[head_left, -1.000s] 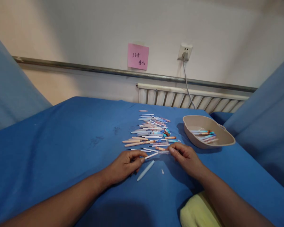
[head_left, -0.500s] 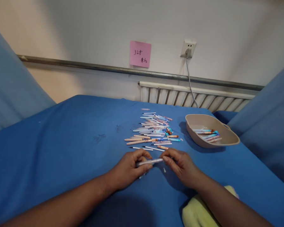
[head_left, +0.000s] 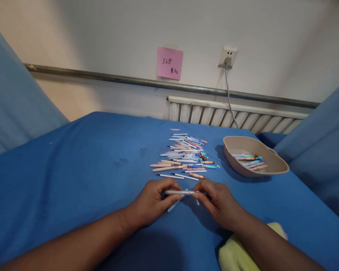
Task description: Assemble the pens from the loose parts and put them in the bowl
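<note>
Between my two hands a pale pen [head_left: 183, 192] lies nearly level above the blue cloth. My left hand [head_left: 155, 197] pinches its left part between thumb and fingers. The fingertips of my right hand [head_left: 214, 199] close on its right end, and the tip there is hidden. Below the pen, a light-blue pen part [head_left: 173, 206] rests on the cloth, partly covered by my left thumb. A small white piece [head_left: 198, 202] lies by my right thumb. Just beyond my hands are white refills [head_left: 169, 176], beige pen barrels [head_left: 162, 169] and an orange-brown pen part [head_left: 197, 175].
A beige basket [head_left: 274, 169] with several pens in it stands at the right. Yellow fabric [head_left: 234, 254] lies under my right forearm. Blue cloth [head_left: 87, 169] covers the table. Behind it are a radiator [head_left: 194, 112], a metal rail [head_left: 124, 79] and a plugged-in cord [head_left: 228, 99].
The pen has turned closer to level in my hands, and more of the light-blue part shows beneath it. The whole view has shifted slightly.
</note>
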`<state>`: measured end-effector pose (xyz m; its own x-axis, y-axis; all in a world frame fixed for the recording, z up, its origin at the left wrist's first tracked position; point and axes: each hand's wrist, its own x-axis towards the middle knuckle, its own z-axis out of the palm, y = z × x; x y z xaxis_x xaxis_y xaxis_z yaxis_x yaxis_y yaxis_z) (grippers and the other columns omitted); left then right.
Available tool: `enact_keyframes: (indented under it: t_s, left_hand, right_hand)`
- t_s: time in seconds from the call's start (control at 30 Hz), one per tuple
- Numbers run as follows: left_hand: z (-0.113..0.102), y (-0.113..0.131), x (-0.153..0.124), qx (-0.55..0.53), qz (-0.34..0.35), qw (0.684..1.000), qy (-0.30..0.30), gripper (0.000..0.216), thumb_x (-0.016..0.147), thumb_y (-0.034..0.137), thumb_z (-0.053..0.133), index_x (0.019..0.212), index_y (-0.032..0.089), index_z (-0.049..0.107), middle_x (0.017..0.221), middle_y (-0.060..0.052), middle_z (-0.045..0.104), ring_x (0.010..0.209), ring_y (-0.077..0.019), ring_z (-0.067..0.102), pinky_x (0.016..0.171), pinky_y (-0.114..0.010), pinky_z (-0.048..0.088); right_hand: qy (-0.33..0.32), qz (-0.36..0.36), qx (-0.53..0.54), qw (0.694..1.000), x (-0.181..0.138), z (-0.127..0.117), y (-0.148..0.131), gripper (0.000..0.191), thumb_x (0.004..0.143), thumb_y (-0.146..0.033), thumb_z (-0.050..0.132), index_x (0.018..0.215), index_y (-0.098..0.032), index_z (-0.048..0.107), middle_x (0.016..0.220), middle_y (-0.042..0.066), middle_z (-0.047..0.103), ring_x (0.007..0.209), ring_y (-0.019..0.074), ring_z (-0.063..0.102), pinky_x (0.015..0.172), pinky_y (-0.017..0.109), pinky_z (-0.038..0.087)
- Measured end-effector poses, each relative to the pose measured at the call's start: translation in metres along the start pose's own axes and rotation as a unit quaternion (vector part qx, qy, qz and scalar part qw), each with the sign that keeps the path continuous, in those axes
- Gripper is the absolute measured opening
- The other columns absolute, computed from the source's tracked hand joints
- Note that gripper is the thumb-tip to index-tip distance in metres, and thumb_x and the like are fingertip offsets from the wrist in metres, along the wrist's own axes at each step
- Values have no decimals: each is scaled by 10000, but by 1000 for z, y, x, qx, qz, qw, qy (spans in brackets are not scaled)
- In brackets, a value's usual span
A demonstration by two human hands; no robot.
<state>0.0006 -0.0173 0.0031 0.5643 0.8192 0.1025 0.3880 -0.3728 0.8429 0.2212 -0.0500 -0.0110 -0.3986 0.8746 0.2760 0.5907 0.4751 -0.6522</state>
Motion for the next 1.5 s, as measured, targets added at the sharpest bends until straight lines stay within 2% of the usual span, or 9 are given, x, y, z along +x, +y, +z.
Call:
enact_keyframes:
  t_s: [0.23,0.43,0.6,0.77,0.93,1.13,1.27,1.43,1.5]
  left_hand:
    - [-1,-1,2,20,-2,1000,-3,134,812,284,603,812,159,650,672,33,580,615,-102,506,587,-187,389]
    - [1,1,2,-2,-28,999,-18,128,805,278,601,789,153,626,619,50,526,572,-93,466,546,-177,370]
    - [0,1,0,51,-6,998,-29,107,807,265,599,817,166,640,660,38,567,611,-102,495,580,-186,373]
    - [0,0,1,40,-18,999,-30,136,823,293,581,814,165,626,637,43,545,594,-102,485,565,-187,369]
    - [0,2,1,19,-27,999,-35,119,810,275,587,816,161,621,639,45,538,589,-98,475,559,-182,371]
    - [-3,3,0,62,10,997,-35,128,816,282,586,824,167,641,674,31,583,632,-106,512,597,-185,386]
    - [-2,4,0,58,1,997,-42,141,820,294,579,829,167,640,678,24,605,631,-113,531,593,-192,395]
    - [1,3,-1,15,-24,998,-61,148,816,296,584,835,156,629,648,31,587,594,-107,511,549,-185,387]
    - [1,3,-2,25,-13,998,-59,143,818,292,585,833,158,632,654,31,590,597,-106,512,555,-183,386]
  right_hand:
    - [-15,26,51,998,1,2,-3,81,901,-282,517,895,-205,540,703,-29,577,624,110,514,583,215,361]
    - [7,-33,-16,999,0,-1,-1,35,890,-228,521,879,-198,534,801,8,594,718,129,533,631,233,366]
    - [-44,-35,-69,996,0,-3,0,232,954,-327,415,835,-198,567,730,10,588,684,135,540,617,244,360]
    - [-35,-13,-40,998,-2,0,-3,171,900,-323,523,1030,-212,515,789,5,621,692,142,565,614,238,377]
    - [5,-50,-67,997,-2,1,-4,34,893,-219,495,908,-190,490,833,33,588,718,144,547,621,242,379]
    - [-37,-35,-89,995,-2,1,-4,194,957,-306,403,895,-199,553,766,20,608,697,145,559,626,250,376]
    - [-32,-13,-46,998,-2,1,-7,133,900,-303,516,989,-204,509,793,8,617,686,142,563,610,243,380]
    - [-17,-70,-64,995,-2,-1,-8,28,899,-223,491,897,-204,511,863,47,597,785,163,559,677,264,400]
    - [-28,-74,-89,993,-1,-1,-7,104,925,-267,463,882,-200,530,830,48,599,767,165,557,681,272,397]
